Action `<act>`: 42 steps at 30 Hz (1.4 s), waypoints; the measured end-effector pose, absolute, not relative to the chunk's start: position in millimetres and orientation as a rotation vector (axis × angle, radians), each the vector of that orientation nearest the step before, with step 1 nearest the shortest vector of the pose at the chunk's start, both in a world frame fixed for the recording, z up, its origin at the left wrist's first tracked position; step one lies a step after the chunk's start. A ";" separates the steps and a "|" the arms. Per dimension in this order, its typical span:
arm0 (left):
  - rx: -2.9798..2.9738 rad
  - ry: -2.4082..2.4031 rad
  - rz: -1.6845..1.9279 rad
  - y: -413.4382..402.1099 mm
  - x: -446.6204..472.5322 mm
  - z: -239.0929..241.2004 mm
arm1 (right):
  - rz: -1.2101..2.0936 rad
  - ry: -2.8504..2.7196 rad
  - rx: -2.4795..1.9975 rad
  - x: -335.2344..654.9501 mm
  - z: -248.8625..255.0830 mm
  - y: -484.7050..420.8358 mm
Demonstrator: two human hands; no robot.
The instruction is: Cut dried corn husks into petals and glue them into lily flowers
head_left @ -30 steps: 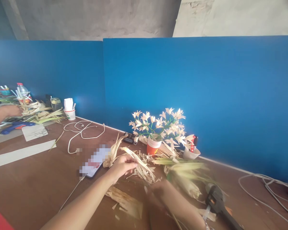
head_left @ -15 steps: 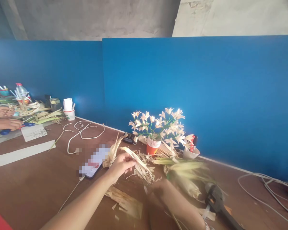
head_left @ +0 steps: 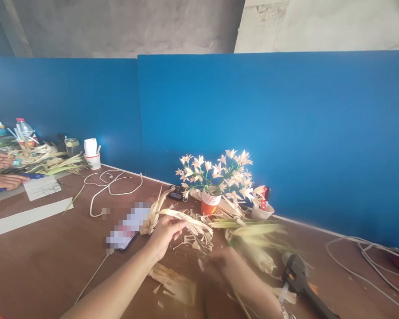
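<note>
- Pale husk strip [head_left: 189, 218]: above the brown table [head_left: 53, 266], in front of the orange-and-white cup stack [head_left: 210, 203]; it lies nearer level and more bowed than a second ago, when it sloped down to the right.
- Left hand [head_left: 164, 235]: thumb and fingers pinched on the strip, grip kept throughout; the new angle suggests the strip is being turned or flexed, not let go.
- Right hand [head_left: 217, 263]: low, just beyond the strip's free end, in nearly the same place as before; blurred, so whether it grasps anything cannot be told.
- Husk scraps [head_left: 199, 243]: loose, beneath and beyond the strip.
- Flat husk piece [head_left: 174, 283]: on the table, between the forearms.
- Green-leaved husk bundle [head_left: 257, 254]: beyond the right forearm; leaf ends smeared and hard to make out.
- Black glue gun [head_left: 297, 274]: to the right of that forearm; handle cut off by the lower edge.
- Co-worker's hands [head_left: 9, 181]: two now in view at far left, where one showed a second ago; both cut off, the lower one at a blue tool [head_left: 35, 176] that it partly hides.
- Phone [head_left: 128, 228]: left of the left hand, its screen masked by blocks.
</note>
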State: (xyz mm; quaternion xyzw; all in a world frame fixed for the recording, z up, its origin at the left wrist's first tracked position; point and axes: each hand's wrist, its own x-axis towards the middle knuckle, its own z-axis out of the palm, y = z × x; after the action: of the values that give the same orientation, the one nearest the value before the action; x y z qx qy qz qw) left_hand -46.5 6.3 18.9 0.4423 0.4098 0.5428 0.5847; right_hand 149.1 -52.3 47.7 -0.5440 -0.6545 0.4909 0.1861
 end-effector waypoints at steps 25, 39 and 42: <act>0.850 1.009 1.237 -2.4 -37.0 13.6 | 1.301 -1.825 -1.558 146.7 48.0 -50.1; 0.749 0.971 1.221 -3.5 -35.8 12.9 | 1.264 -1.863 -1.550 148.3 45.0 -50.0; 0.755 0.974 1.261 0.8 -38.9 10.2 | 1.333 -1.843 -1.529 149.8 47.4 -51.3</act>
State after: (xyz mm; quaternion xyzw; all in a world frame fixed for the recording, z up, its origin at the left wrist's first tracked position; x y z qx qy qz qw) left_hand -38.9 0.8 10.2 0.3305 0.4265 0.5520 0.6358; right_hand 149.8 -51.3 47.4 -0.5467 -0.6590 0.4767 0.1989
